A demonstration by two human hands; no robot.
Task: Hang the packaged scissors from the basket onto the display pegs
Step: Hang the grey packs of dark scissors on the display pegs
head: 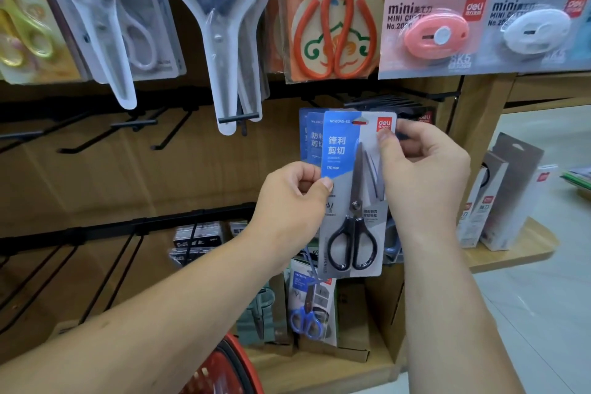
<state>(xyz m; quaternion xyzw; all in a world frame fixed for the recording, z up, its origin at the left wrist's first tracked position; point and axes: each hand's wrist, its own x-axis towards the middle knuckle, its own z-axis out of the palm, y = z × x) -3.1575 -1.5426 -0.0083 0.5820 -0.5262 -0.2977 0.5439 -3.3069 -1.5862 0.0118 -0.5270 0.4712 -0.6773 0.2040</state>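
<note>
A packaged pair of black-handled scissors [353, 201] on a blue and grey card hangs upright in front of the display board. My left hand [292, 205] pinches the card's left edge at mid height. My right hand [422, 169] pinches its upper right corner, thumb on the front. The card's red hang slot [359, 122] is level with a peg whose tip I cannot see. Two similar blue cards [311, 137] hang just behind it on the left. The red basket [224, 368] shows at the bottom edge, under my left forearm.
Bare black pegs [134, 125] stick out to the left on two rails. Above hang blister-packed scissors [224, 41], orange-handled scissors [332, 25] and mini cutters [438, 32]. Below, more packaged scissors [311, 307] stand on the wooden shelf; white boxes [499, 201] stand at right.
</note>
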